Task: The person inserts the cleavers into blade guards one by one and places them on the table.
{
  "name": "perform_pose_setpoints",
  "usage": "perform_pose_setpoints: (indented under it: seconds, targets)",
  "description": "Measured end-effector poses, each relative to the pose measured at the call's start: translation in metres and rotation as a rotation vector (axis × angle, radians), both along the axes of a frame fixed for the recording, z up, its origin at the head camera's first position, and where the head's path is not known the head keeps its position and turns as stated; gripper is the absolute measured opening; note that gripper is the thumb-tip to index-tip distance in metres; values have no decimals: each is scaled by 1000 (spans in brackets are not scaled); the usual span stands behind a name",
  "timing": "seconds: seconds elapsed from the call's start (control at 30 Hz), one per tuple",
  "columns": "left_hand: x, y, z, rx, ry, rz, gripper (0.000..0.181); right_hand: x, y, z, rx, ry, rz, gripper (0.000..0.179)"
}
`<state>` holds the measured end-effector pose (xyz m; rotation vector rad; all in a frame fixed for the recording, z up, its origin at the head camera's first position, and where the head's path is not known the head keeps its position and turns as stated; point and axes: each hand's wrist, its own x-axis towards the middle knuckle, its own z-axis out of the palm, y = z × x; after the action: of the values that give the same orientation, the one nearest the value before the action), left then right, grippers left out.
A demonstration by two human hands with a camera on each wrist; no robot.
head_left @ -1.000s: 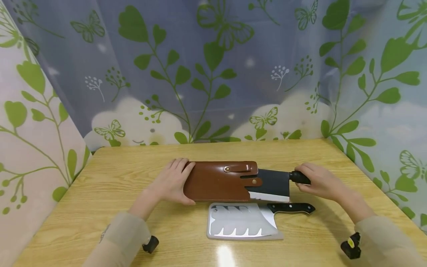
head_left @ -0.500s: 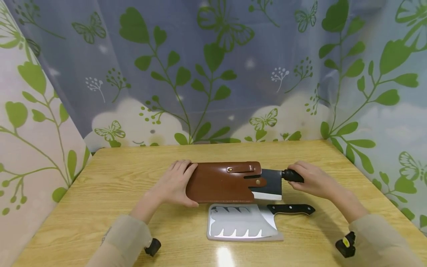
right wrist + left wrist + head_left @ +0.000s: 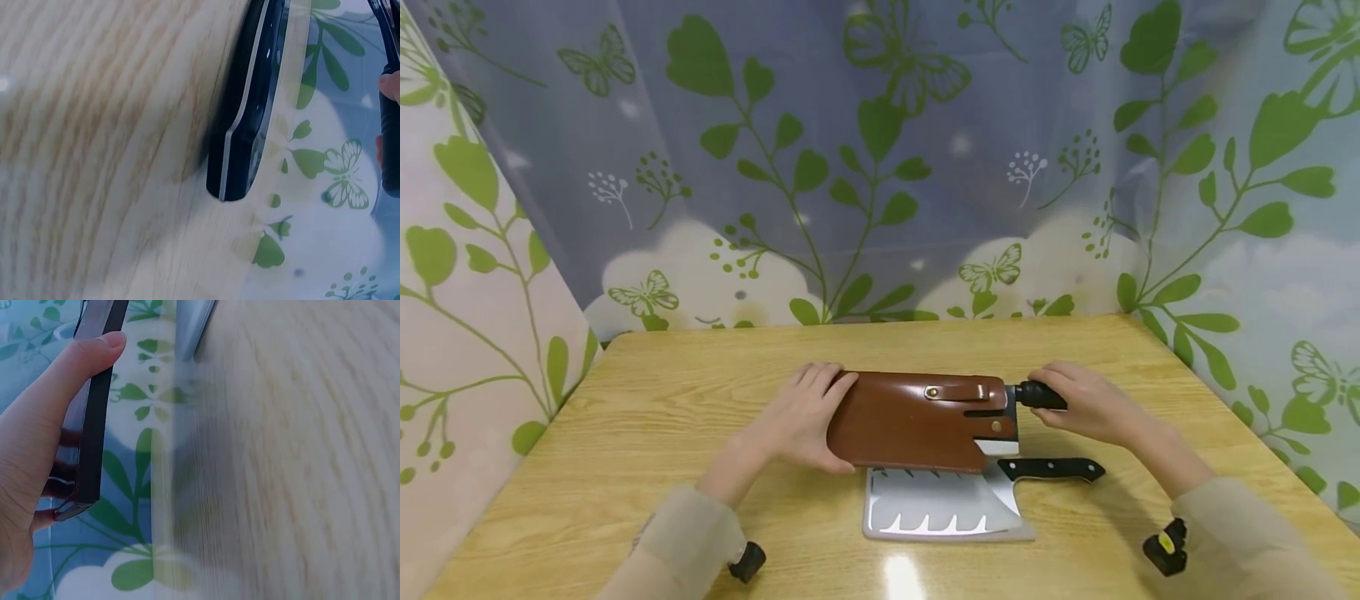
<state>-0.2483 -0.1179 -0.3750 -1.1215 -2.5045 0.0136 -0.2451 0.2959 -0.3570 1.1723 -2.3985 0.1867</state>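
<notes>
My left hand grips the left end of a brown leather knife sheath, thumb on the near edge and fingers over the far one. From its right end sticks a cleaver, most of whose blade is hidden inside. The right hand holds this cleaver by its black handle. In the left wrist view the sheath is seen edge-on, raised off the tabletop. Only fingertips and the black handle show at the edge of the right wrist view.
A second cleaver in a translucent blade guard lies on the wooden table, partly behind the sheath, its black riveted handle pointing right. A leaf-patterned curtain surrounds the table. Black devices sit at both wrists.
The cleaver has slid left into the sheath, leaving only a narrow strip of blade visible. My right hand has moved left; the sheath and left hand have shifted slightly right and nearer.
</notes>
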Motion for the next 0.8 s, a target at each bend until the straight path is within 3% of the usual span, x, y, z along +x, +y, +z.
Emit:
perform_pose_setpoints:
  seconds: [0.17,0.3,0.53,0.6,0.67,0.8]
  targets:
    - [3,6,-1,14,10,-25,115,-2,-6,-1,-18,54,71,38]
    - [3,7,-1,18,21,-29,116,-3,-8,-2,-26,91,101,54]
    - [2,7,-4,26,11,-24,115,-4,-10,-1,-43,143,76,55]
    - [2,7,-5,33,3,-18,115,-4,-11,-1,-47,137,48,46]
    - [2,6,-6,38,3,-16,115,-1,-12,0,-52,77,4,40]
    - [2,3,-8,50,35,-32,115,5,-14,3,-88,-158,-87,40]
